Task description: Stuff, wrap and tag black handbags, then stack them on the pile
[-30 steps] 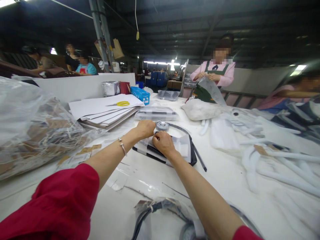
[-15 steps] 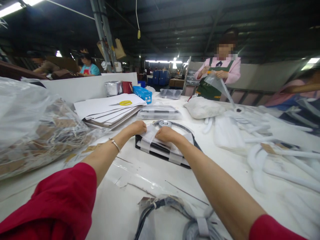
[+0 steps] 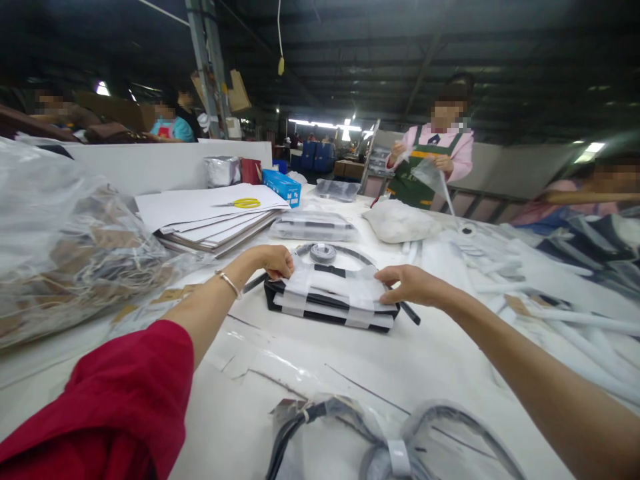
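Observation:
A flat black bag [image 3: 330, 323] lies on the white table, its front crossed by strips of white wrapping [image 3: 357, 293]. At its upper left corner my left hand [image 3: 277, 261] is closed, fingertips pinched on the wrapping. My right hand [image 3: 413, 285] reaches to the bag's right end, with thumb and fingers apart against the wrapping there. Behind the bag sits a grey coiled strap [image 3: 323, 253], inside the curve of a dark strap [image 3: 357, 255]. Closer to me lie bagged dark straps [image 3: 320, 412] with a white band round one coil.
White sheets [image 3: 190, 203] are stacked at left with yellow scissors [image 3: 245, 203] on top. A blue box [image 3: 283, 188] stands behind. A clear sack [image 3: 75, 253] fills the left. White tubes [image 3: 560, 313] spread at right. A co-worker in a green apron [image 3: 423, 170] stands opposite.
My right hand has moved right, from the wrapping near my left hand to the bag's right end, and its fingers have spread. My left hand stays at the left corner.

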### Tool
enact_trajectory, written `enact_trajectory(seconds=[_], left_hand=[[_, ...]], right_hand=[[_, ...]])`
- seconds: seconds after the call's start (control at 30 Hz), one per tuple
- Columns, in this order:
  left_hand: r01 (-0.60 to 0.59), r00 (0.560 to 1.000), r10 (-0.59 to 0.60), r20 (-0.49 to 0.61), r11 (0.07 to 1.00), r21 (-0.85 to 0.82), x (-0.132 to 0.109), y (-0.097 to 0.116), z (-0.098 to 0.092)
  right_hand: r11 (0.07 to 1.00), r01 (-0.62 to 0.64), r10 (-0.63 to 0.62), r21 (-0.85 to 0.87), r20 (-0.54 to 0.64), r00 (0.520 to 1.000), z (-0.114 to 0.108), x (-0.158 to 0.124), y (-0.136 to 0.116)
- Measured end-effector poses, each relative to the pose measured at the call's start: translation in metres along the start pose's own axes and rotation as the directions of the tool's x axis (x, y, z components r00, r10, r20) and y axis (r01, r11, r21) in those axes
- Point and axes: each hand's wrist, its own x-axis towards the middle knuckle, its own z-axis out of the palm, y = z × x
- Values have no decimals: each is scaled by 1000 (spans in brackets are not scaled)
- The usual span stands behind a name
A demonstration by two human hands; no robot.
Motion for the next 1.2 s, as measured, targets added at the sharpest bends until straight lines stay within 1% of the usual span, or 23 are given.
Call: enact_trajectory(seconds=[0.07,0.13,0.23,0.33,0.4,0.47,0.53,0.6,0.7,0.8,0.9,0.97,1.07,1.13,1.2], left_hand=[[9,998,-5,58,997,-71,-2,1,0],[11,997,0,82,990,-139,-3,1,0],[11,997,7,75,973,-229,-5,0,3],[20,998,-1,61,951,-310,-5,-1,7],[34,998,-15,56,935,-352,-3,-3,11],[47,998,-30,49,918,-393,-1,-4,15],[52,999,-42,33,897,-440,0,-7,20],[42,999,-45,6,871,-490,-1,-10,25],[4,998,-37,-47,829,-559,-2,-16,30],[-42,995,-21,-97,795,-605,-4,-21,35],[-79,991,-1,-130,788,-611,-6,-23,39],[-106,989,23,-146,802,-588,-9,-24,40],[-157,981,72,-180,839,-521,-14,-25,40],[-193,969,93,-229,864,-464,-17,-23,41],[-230,947,111,-300,887,-399,-20,-20,45]], right_hand=[[999,42,-42,-30,-7,999,3,4,-1],[997,74,-74,-36,4,997,6,8,1],[997,79,-79,2,52,996,9,9,8],[994,54,-63,99,88,994,13,5,18],[986,41,-54,162,82,995,16,2,23],[982,29,-41,188,61,997,19,-1,25],[984,20,-29,175,54,998,21,-4,25],[992,13,-22,127,75,997,22,-5,23],[999,16,-21,46,122,992,23,-6,21],[1000,14,-13,-3,144,989,22,-7,17],[998,-11,21,-61,174,985,21,-10,14],[996,-17,32,-82,182,983,22,-12,13],[996,6,11,-93,179,984,24,-11,13],[996,31,-15,-81,187,982,25,-10,12],[997,55,-42,-59,198,979,26,-9,11]])
